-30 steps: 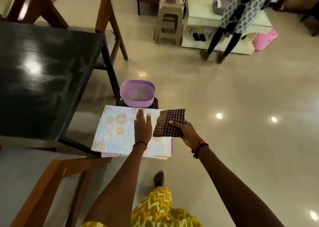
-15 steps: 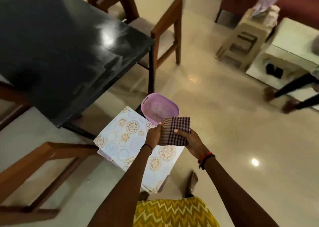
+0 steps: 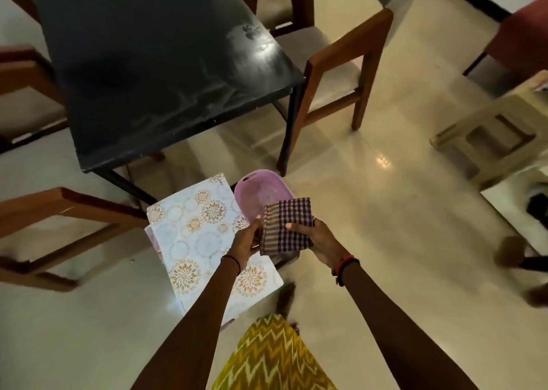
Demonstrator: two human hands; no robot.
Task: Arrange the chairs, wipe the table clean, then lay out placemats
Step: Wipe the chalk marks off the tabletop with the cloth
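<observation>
Both hands (image 3: pixel 318 238) gripping checked cloth (image 3: pixel 286 229)

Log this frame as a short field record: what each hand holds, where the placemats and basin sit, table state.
left hand: grip on the left edge of the checked cloth
right hand: grip on the cloth's right side
placemats: patterned stack below the hands, beside the table corner
basin: purple, next to the stack, partly behind the cloth
table: dark top, smeared near the right corner, no placemats on it
chairs: wooden, around the table

both hands (image 3: pixel 321 241) gripping checked cloth (image 3: pixel 286 229), placemats (image 3: pixel 201 235)
</observation>
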